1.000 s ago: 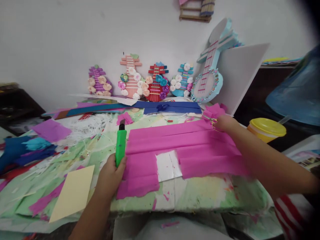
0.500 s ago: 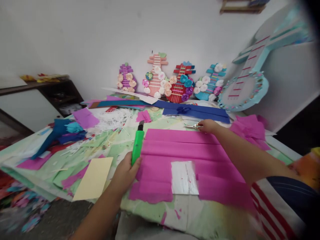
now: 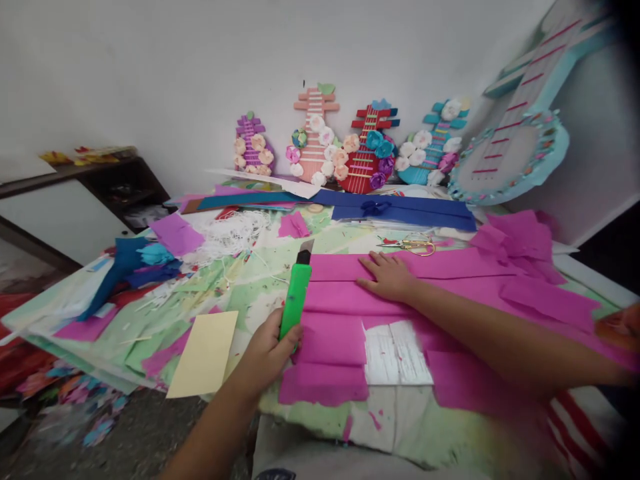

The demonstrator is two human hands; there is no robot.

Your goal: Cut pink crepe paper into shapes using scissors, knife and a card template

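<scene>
My left hand (image 3: 267, 353) is closed round a green utility knife (image 3: 296, 297), its blade end pointing away from me at the left edge of a pink crepe paper sheet (image 3: 340, 297). My right hand (image 3: 387, 275) lies flat and open on that pink sheet, fingers stretched to the left. A white rectangle (image 3: 397, 343) shows through a cut-out in the pink paper near the front. Gold-handled scissors (image 3: 413, 245) lie on the table just beyond my right hand, apart from it.
A pale yellow card (image 3: 205, 353) lies at the front left. Crumpled pink paper (image 3: 520, 243) sits at the right, blue paper strips (image 3: 400, 210) at the back. Small decorated guitar models (image 3: 345, 153) and a large light-blue one (image 3: 520, 147) lean on the wall. White shreds (image 3: 230, 233) and coloured scraps litter the left.
My right hand let go of the scissors, which now lie on the table, and came back to rest flat on the pink paper. The view swung left.
</scene>
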